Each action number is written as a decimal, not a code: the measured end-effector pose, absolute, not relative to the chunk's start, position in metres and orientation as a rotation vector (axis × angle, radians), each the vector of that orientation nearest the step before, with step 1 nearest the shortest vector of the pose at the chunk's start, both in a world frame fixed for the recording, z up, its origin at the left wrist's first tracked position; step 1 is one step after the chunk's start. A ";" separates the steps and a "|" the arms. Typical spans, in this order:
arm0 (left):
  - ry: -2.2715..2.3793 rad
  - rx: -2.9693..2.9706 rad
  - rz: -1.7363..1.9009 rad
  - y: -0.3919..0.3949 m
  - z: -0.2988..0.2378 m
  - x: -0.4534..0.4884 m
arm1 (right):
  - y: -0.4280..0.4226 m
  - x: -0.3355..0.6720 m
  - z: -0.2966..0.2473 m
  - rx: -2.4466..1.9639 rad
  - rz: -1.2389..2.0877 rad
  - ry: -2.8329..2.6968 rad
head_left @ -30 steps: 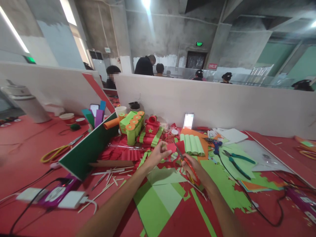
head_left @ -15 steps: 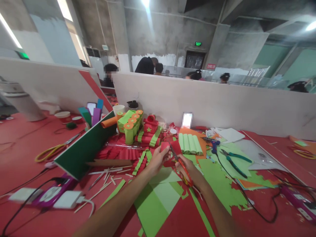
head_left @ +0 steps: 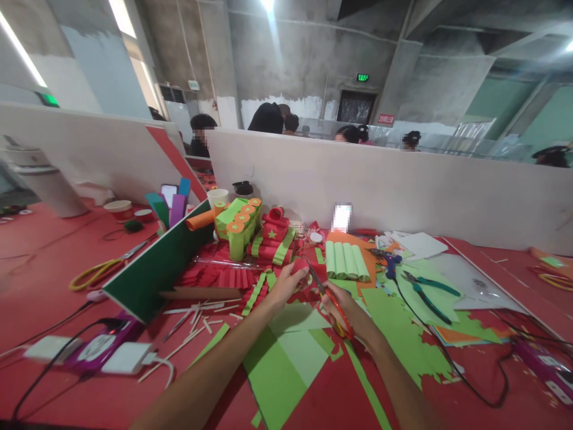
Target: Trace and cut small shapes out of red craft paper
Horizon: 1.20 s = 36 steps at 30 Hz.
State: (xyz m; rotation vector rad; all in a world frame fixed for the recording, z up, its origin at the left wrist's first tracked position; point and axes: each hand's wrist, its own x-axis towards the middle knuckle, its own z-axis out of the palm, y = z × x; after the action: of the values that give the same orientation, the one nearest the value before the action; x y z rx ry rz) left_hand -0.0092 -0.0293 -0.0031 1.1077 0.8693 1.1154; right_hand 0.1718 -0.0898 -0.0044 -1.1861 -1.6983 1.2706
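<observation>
My left hand (head_left: pixel 289 285) pinches a piece of red paper (head_left: pixel 301 266) between thumb and fingers. In my right hand (head_left: pixel 341 301) are scissors with red-orange handles (head_left: pixel 339 312), their blades (head_left: pixel 315 275) at the red paper. Below both hands lie light green sheets (head_left: pixel 299 349) and a dark red sheet (head_left: pixel 331 388). Just beyond the hands stands a paper model of red rolls with green bands (head_left: pixel 272 239), beside green rolls with orange star-marked ends (head_left: pixel 236 230). To the right of the scissors is a row of pale green paper rolls (head_left: pixel 347 260).
A dark green board (head_left: pixel 156 269) leans at the left, near yellow-handled scissors (head_left: pixel 101 272) and a purple power strip (head_left: pixel 101 343). Green-handled pliers (head_left: pixel 430 292) and a blue glue gun (head_left: pixel 389 263) with its cord lie right. A white partition (head_left: pixel 394 191) runs behind; people are beyond it.
The view has shifted slightly. The red paper in my left hand has turned and looks smaller, with the scissors still at it. Both hands stay in nearly the same place.
</observation>
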 end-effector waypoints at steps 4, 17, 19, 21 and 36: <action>0.884 1.135 1.097 -0.033 0.003 -0.011 | -0.092 0.173 0.000 -1.192 1.255 -1.706; 0.873 1.149 1.077 -0.033 0.002 -0.010 | -0.090 0.173 0.004 -1.160 1.236 -1.764; 0.857 1.168 1.063 -0.031 -0.002 -0.010 | -0.089 0.173 0.001 -1.163 1.261 -1.737; 0.838 1.183 1.047 -0.029 -0.005 -0.010 | -0.088 0.173 -0.002 -1.173 1.269 -1.711; 0.826 1.188 1.009 -0.027 -0.003 -0.012 | -0.086 0.176 -0.001 -1.235 1.218 -1.761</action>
State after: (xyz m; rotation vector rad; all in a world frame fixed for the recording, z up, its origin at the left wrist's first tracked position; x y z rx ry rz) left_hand -0.0124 -0.0274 -0.0029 1.1885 0.8264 1.0086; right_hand 0.1762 -0.0858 -0.0011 -1.2354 -1.7607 1.2184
